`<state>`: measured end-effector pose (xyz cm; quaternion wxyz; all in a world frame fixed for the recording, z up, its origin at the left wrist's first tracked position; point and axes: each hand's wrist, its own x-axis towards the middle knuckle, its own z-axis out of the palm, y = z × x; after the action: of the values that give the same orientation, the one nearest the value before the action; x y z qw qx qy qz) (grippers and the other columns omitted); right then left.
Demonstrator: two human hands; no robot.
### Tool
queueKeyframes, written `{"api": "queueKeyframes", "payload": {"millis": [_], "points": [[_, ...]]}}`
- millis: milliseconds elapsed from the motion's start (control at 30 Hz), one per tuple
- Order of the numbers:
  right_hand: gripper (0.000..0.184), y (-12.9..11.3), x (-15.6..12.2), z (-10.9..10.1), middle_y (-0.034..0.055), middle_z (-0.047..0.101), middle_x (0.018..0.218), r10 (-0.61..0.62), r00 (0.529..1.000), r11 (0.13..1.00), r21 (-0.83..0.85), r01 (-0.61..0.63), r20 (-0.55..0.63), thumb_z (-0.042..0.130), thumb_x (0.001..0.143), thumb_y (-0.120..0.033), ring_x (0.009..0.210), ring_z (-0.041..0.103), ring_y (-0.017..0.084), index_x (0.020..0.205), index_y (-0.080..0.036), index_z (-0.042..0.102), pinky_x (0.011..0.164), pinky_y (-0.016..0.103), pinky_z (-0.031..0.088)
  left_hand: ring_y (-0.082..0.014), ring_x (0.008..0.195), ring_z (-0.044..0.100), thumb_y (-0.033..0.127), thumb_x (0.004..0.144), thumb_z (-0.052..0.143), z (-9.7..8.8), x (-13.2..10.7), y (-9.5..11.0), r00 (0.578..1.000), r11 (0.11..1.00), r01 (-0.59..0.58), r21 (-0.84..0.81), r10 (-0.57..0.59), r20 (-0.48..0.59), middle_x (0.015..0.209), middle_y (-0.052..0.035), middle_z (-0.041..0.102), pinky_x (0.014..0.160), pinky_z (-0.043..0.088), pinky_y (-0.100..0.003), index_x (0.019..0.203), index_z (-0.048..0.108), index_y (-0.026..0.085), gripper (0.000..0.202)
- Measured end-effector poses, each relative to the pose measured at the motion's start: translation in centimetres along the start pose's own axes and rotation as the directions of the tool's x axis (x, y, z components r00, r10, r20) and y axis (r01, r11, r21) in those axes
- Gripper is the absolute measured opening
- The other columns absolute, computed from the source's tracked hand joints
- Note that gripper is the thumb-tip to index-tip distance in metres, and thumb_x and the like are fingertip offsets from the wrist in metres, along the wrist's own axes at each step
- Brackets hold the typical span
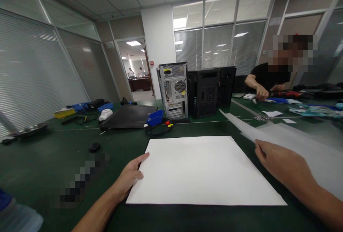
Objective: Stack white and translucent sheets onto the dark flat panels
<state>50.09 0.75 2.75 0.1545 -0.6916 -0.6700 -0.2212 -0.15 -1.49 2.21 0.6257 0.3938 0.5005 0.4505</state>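
A large white sheet (203, 171) lies flat on the green table in front of me, with a thin dark edge showing along its left and far sides. My left hand (130, 176) grips its left edge, index finger and thumb resting on the top; the other fingers are mostly hidden. Off the right side, my right hand (285, 160) pinches the edge of a translucent whitish sheet (297, 142). That sheet is raised and tilted, its far corner lifted, and it stretches out to the right over the table.
Behind stand an open computer case (174, 89) and a black computer tower (206, 92). A dark flat panel (130, 116), a blue bin (154, 117) and coiled cables (158, 129) lie left of them. A round black object (94, 147) is nearer. A person (270, 78) works at right.
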Motion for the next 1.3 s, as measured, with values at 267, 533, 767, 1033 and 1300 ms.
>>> {"api": "queueKeyframes", "payload": {"millis": [267, 533, 767, 1033, 1300], "points": [[0.034, -9.6, -5.0, -2.2, 0.0025, 0.066, 0.115, -0.62, 0.752, 0.729, 0.189, 0.658, -0.223, 0.052, 0.086, -0.032, 0.105, 0.061, 0.021, 0.117, -0.027, 0.064, 0.105, 0.047, 0.04, -0.0217, 0.086, 0.068, 0.022, 0.068, 0.069, -0.5, 1.7, -1.6, 0.984, 0.993, -0.081, 0.081, 0.093, -0.149, 0.116, -0.0128, 0.069, 0.072, 0.051, -0.029, 0.131, 0.055, 0.013, 0.066], [0.051, -12.8, -6.1, -3.9, 0.0032, 0.046, 0.141, -0.847, 0.531, 0.459, 0.459, 0.76, -0.033, 0.047, 0.089, -0.023, 0.128, 0.045, 0.022, 0.139, -0.03, 0.044, 0.104, 0.039, 0.044, -0.0191, 0.089, 0.067, 0.01, 0.065, 0.065, 0.0, 1.7, -1.4, 0.936, 0.985, -0.098, 0.145, 0.141, -0.322, 0.117, -0.0101, 0.069, 0.073, 0.049, -0.025, 0.113, 0.068, 0.013, 0.049], [0.063, -13.9, -6.3, -5.8, 0.0048, 0.03, 0.15, -0.904, 0.421, 0.368, 0.64, 0.674, 0.077, 0.044, 0.092, -0.033, 0.14, 0.025, 0.02, 0.15, -0.024, 0.02, 0.114, 0.039, 0.031, -0.0171, 0.076, 0.066, 0.023, 0.064, 0.074, 0.3, 1.8, -2.0, 0.934, 0.981, -0.149, 0.126, 0.182, -0.309, 0.108, -0.012, 0.07, 0.067, 0.05, -0.027, 0.128, 0.056, 0.011, 0.067], [0.058, -11.7, -5.4, -4.9, 0.0057, 0.038, 0.147, -0.906, 0.421, 0.377, 0.527, 0.762, 0.039, 0.044, 0.092, -0.031, 0.136, 0.034, 0.022, 0.148, -0.026, 0.028, 0.114, 0.047, 0.028, -0.0239, 0.097, 0.066, 0.021, 0.059, 0.075, 0.1, 1.6, -2.3, 0.944, 0.972, -0.223, 0.068, 0.233, -0.236, 0.121, -0.0157, 0.065, 0.083, 0.05, -0.034, 0.129, 0.054, 0.012, 0.074], [0.057, -10.6, -4.8, -3.3, 0.0047, 0.037, 0.147, -0.839, 0.536, 0.499, 0.518, 0.694, 0.09, 0.048, 0.091, -0.039, 0.136, 0.034, 0.023, 0.145, -0.03, 0.034, 0.108, 0.045, 0.038, -0.0213, 0.087, 0.066, 0.029, 0.063, 0.073, 0.1, 1.6, -2.0, 0.934, 0.962, -0.197, 0.19, 0.243, -0.262, 0.114, -0.0135, 0.068, 0.076, 0.049, -0.031, 0.122, 0.06, 0.012, 0.063]]}}
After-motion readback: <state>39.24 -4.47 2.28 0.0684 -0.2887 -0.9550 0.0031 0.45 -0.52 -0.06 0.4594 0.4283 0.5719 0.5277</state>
